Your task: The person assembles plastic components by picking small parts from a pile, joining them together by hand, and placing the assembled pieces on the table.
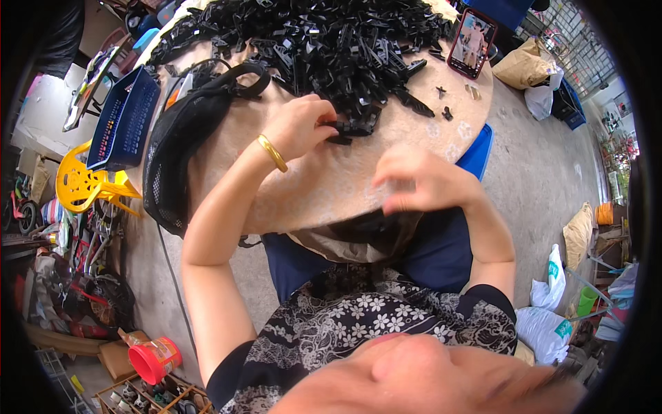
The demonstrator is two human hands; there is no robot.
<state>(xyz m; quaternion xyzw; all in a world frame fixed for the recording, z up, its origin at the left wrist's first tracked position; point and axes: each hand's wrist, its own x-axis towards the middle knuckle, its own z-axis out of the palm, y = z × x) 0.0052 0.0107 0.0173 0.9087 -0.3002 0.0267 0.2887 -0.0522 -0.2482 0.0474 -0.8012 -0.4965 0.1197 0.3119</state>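
Observation:
A large heap of black plastic clips (331, 48) covers the far part of the round, light-patterned table (310, 196). My left hand (303, 127), with a gold bangle at its wrist, is closed on a black plastic clip (341, 131) at the heap's near edge. Its fingertips are partly hidden. My right hand (424, 181) is over the near right table edge, slightly smeared by motion. Its thumb and curved fingers are apart, and nothing shows between them. Just below that edge, an open sack (324, 245) with a dark inside lies over my lap.
A phone (472, 43) with a lit screen stands at the table's far right. A black mesh bag (172, 152) hangs over the left edge. Beyond it are a blue crate (124, 117) and a yellow plastic chair (86, 181). A red bucket (155, 359) and white sacks (545, 331) stand on the floor.

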